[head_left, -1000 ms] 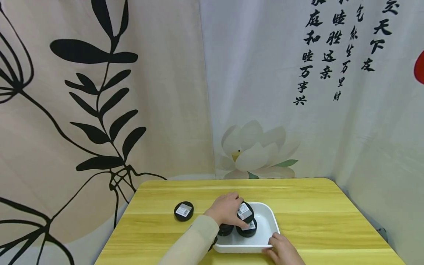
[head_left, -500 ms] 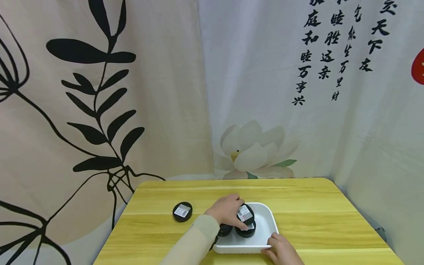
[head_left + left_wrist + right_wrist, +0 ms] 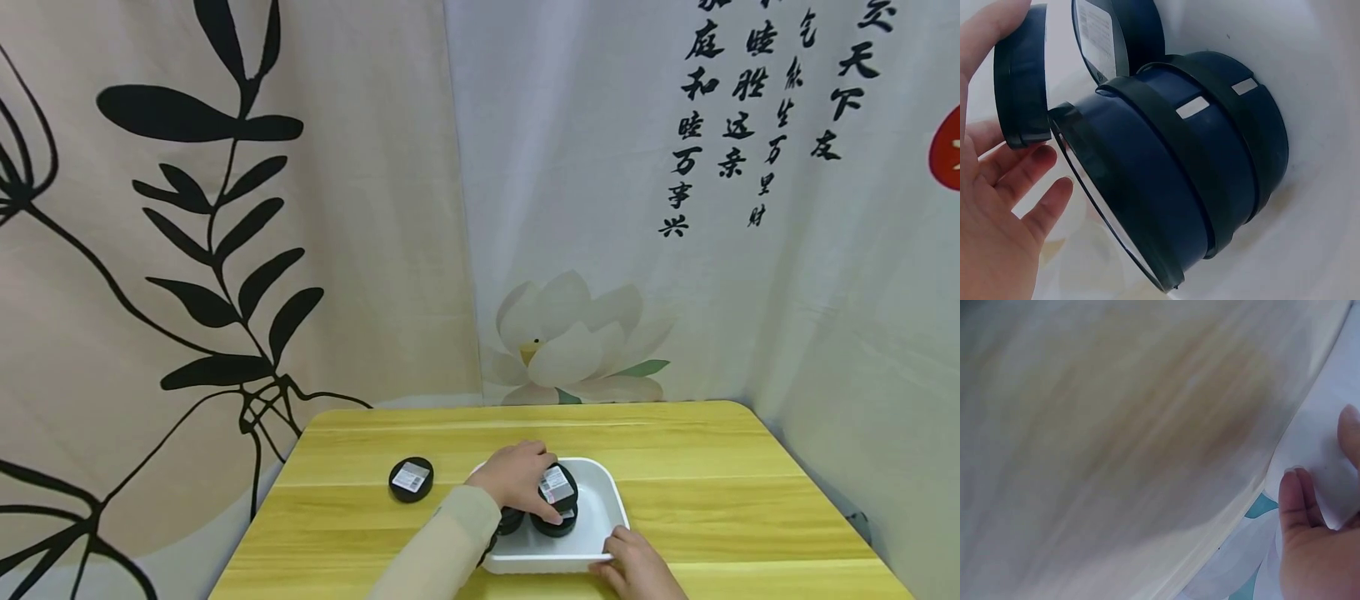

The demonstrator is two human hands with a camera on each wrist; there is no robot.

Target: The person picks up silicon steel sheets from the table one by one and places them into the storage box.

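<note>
In the head view my left hand [image 3: 517, 479] reaches over a white tray [image 3: 609, 508], gripping a round black container [image 3: 557, 487] with a white barcode label. In the left wrist view the held container [image 3: 1021, 81] stands edge-on between thumb and fingers. It overlaps a second black container [image 3: 555, 527] in the tray; whether they touch is unclear. A stack of black containers [image 3: 1166, 169] and another labelled one [image 3: 1097, 44] show in the left wrist view. My right hand [image 3: 637, 565] holds the tray's near right corner; its fingers [image 3: 1294, 500] pinch the white rim [image 3: 1322, 469].
Another labelled black container [image 3: 411, 480] lies alone on the wooden table [image 3: 345, 533], left of the tray. More black containers [image 3: 510, 522] are partly hidden by my left sleeve [image 3: 442, 542]. Printed curtains [image 3: 390, 250] hang behind the table.
The held container has shifted slightly right and toward me, covering more of the label on the one below. My right hand keeps its hold on the tray. The head view has drifted slightly.
</note>
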